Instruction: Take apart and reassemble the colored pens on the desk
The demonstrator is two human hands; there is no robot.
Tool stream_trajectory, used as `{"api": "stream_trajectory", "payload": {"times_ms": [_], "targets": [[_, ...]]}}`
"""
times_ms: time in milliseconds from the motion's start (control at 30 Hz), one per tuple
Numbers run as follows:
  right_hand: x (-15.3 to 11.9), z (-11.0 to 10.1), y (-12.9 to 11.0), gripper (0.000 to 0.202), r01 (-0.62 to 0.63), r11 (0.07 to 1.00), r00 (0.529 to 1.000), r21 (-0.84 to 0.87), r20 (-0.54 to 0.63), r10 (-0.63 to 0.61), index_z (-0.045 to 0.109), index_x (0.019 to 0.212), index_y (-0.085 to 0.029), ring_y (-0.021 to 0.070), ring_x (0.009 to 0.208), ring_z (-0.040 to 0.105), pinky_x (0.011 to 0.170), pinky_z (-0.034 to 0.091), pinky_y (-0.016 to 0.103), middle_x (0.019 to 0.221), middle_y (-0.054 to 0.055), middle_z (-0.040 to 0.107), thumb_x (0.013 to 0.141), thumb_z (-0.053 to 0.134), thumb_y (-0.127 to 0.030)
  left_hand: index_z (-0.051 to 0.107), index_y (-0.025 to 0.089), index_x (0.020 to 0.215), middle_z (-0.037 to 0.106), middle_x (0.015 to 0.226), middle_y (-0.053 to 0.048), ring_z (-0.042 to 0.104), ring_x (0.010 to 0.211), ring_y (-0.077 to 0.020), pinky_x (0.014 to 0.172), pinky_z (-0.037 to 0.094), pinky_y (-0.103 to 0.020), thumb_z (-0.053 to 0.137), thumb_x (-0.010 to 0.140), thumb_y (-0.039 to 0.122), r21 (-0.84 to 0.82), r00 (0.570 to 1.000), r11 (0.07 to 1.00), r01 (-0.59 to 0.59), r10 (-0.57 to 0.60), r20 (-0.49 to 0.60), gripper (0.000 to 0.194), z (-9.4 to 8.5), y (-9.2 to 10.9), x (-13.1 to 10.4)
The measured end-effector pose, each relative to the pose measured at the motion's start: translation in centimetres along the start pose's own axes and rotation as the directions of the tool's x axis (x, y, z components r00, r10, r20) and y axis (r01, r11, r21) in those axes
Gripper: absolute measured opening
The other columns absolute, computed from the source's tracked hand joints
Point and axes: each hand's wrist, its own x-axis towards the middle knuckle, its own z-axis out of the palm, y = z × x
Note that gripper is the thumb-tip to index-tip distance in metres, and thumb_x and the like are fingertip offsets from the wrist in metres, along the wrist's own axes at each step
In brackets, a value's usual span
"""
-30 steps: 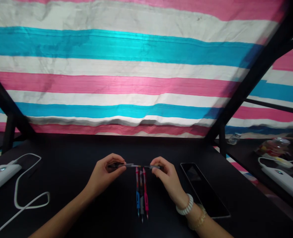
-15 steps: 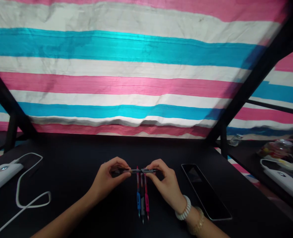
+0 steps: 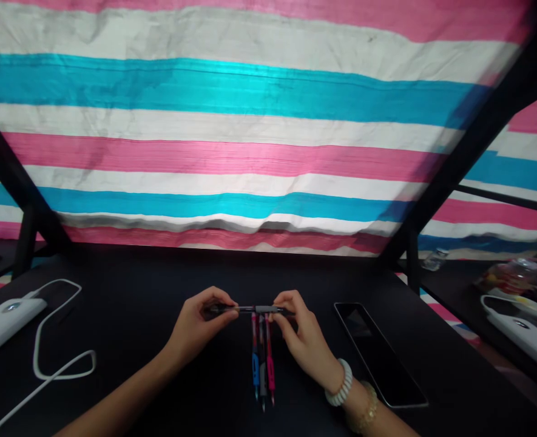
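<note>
A dark pen with a grey grip (image 3: 264, 309) is held level between my two hands, crosswise above the far ends of three other pens. My left hand (image 3: 204, 315) pinches its left end between thumb and fingers. At its right end, my right hand (image 3: 300, 325) has thumb and fingertips closed on it, near the grey grip. Below lie a blue pen (image 3: 256, 367), a grey pen (image 3: 263, 376) and a pink pen (image 3: 270, 370), side by side on the black table with tips toward me. Both ends of the held pen are partly hidden by my fingers.
A phone (image 3: 380, 355) lies right of my right hand. On the left are a white power bank (image 3: 8, 328) and its looping cable (image 3: 35, 346). Dark frame bars (image 3: 450, 164) and a striped sheet (image 3: 232, 145) rise behind the table. Another white device (image 3: 523, 331) sits farther right.
The held pen appears to have turned slightly, its grey grip now showing a plainer side. My right fingers have shifted slightly right along it. The three pens stay lying together.
</note>
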Motion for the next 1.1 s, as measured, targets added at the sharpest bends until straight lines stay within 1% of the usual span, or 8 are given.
{"api": "stream_trajectory", "payload": {"times_ms": [133,300,400,467,600,767,933,1100], "targets": [[0.14,-0.28,-0.05,0.018,-0.013,0.998,1.0,-0.06,0.025,0.014,0.058,0.082,-0.022,0.0163,0.062,0.058,0.058,0.04,0.026,0.067,0.0,0.061,0.095,0.049,-0.03,0.064,0.018,0.082,0.073,0.086,-0.005,0.069,0.082,-0.0209,0.073,0.053,-0.031,0.074,0.074,0.03,-0.028,1.0,0.999,0.024,-0.023,0.001,0.017,-0.13,0.06,-0.02],[0.2,-0.31,-0.06,0.021,-0.04,0.999,0.999,-0.009,-0.002,0.04,0.054,0.11,-0.025,0.0182,0.068,0.063,0.058,0.042,0.026,0.08,0.001,0.068,0.09,0.058,-0.028,0.064,0.018,0.081,0.073,0.085,-0.005,0.068,0.083,-0.0204,0.074,0.053,-0.03,0.075,0.074,0.03,-0.033,1.0,0.999,0.027,-0.028,-0.013,0.017,-0.18,0.22,-0.04],[0.15,-0.35,-0.09,0.006,0.0,0.997,1.0,-0.071,-0.022,-0.002,0.056,0.09,-0.023,0.0168,0.064,0.06,0.058,0.04,0.026,0.073,0.0,0.066,0.093,0.052,-0.027,0.064,0.018,0.082,0.073,0.085,-0.004,0.068,0.082,-0.0199,0.073,0.052,-0.029,0.074,0.074,0.03,-0.031,1.0,0.999,0.022,-0.023,-0.01,0.017,-0.16,0.22,-0.01],[0.12,-0.42,-0.17,0.018,0.011,0.992,1.0,-0.123,-0.001,-0.011,0.058,0.081,-0.022,0.0162,0.061,0.058,0.056,0.038,0.026,0.068,0.0,0.063,0.095,0.049,-0.029,0.064,0.018,0.082,0.073,0.085,-0.005,0.068,0.081,-0.0198,0.072,0.052,-0.029,0.074,0.074,0.03,-0.029,1.0,0.999,0.023,-0.023,-0.005,0.017,-0.13,0.28,0.03],[0.1,-0.49,-0.32,0.015,-0.016,0.997,1.0,-0.077,0.017,0.017,0.057,0.105,-0.024,0.0168,0.062,0.058,0.055,0.04,0.026,0.077,0.001,0.065,0.092,0.056,-0.03,0.065,0.018,0.08,0.073,0.084,-0.005,0.068,0.081,-0.0202,0.072,0.053,-0.029,0.074,0.073,0.029,-0.021,0.999,0.999,0.03,-0.031,-0.022,0.016,-0.11,0.44,0.05],[0.0,-0.53,-0.24,0.029,0.102,0.97,0.995,-0.22,0.025,-0.099,0.057,0.071,-0.022,0.0182,0.066,0.054,0.062,0.039,0.029,0.067,0.002,0.056,0.097,0.045,-0.029,0.065,0.018,0.081,0.073,0.084,-0.005,0.068,0.079,-0.0197,0.071,0.052,-0.029,0.075,0.073,0.028,-0.064,1.0,0.998,0.008,-0.009,-0.004,0.016,-0.09,0.2,0.04],[-0.08,-0.49,-0.06,0.008,0.128,0.95,0.992,-0.284,0.044,-0.12,0.058,0.092,-0.022,0.0186,0.07,0.054,0.064,0.038,0.029,0.079,0.003,0.06,0.095,0.052,-0.028,0.066,0.018,0.08,0.072,0.083,-0.004,0.067,0.079,-0.0193,0.07,0.052,-0.028,0.076,0.073,0.027,-0.063,1.0,0.998,0.016,-0.018,-0.025,0.016,-0.21,0.09,0.16],[-0.21,-0.39,0.0,0.027,0.252,0.882,0.968,-0.398,0.104,-0.229,0.053,0.075,-0.021,0.0191,0.069,0.047,0.064,0.032,0.031,0.07,0.003,0.053,0.099,0.041,-0.025,0.07,0.019,0.081,0.071,0.08,-0.002,0.066,0.074,-0.017,0.067,0.05,-0.026,0.075,0.074,0.024,-0.041,1.0,0.999,-0.014,0.014,0.008,0.009,-0.09,0.37,-0.05]]}}
